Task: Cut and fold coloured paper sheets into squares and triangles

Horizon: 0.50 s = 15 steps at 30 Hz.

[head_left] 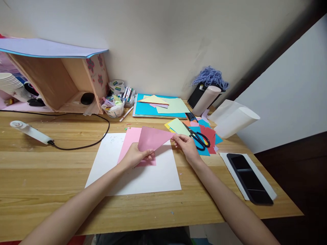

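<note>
A pink paper triangle (152, 137) is held up between both hands over the table. My left hand (139, 154) grips its lower left part, thumb in front. With closed fingers my right hand (184, 143) pinches the pointed right corner. Beneath lies a lighter pink sheet (129, 140), partly covered by the triangle and my left hand. Both are above a large white sheet (158, 180) with faint pencil marks at its upper left. Just right of my right hand, black-handled scissors (200, 139) rest on coloured paper pieces (209, 131).
A white glue gun (32, 132) with a black cord lies at left. Behind stand a wooden box (74, 73), a tub of scraps (114, 109), markers (127, 93) and a stack of coloured paper (143, 108). At right are rolled white paper (236, 120) and a phone (249, 178).
</note>
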Each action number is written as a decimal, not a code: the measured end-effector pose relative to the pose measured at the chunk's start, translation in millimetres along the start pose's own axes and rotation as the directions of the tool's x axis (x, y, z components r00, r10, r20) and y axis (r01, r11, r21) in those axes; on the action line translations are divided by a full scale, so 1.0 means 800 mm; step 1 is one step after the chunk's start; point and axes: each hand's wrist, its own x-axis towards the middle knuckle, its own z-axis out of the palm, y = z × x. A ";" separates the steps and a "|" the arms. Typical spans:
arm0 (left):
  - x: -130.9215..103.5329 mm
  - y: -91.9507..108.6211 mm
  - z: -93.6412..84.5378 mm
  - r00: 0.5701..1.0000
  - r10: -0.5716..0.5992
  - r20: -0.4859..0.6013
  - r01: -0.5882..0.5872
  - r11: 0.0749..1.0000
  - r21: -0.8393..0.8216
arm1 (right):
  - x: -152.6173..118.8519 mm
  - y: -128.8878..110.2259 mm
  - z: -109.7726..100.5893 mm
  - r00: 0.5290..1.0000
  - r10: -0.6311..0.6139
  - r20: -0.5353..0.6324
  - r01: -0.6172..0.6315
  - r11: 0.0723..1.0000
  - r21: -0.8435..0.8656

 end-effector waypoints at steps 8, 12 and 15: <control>-0.004 0.002 0.003 0.997 -0.031 0.076 0.038 0.995 -0.089 | -0.024 -0.005 0.031 0.939 0.116 0.324 -0.115 0.993 -0.020; -0.004 0.002 0.005 0.992 -0.009 0.129 0.019 0.996 -0.082 | -0.031 -0.001 0.043 0.933 0.124 0.339 -0.120 0.992 -0.034; -0.004 0.002 0.004 0.990 -0.030 0.139 0.042 0.995 -0.085 | -0.024 0.002 0.035 0.951 0.120 0.285 -0.118 0.993 -0.026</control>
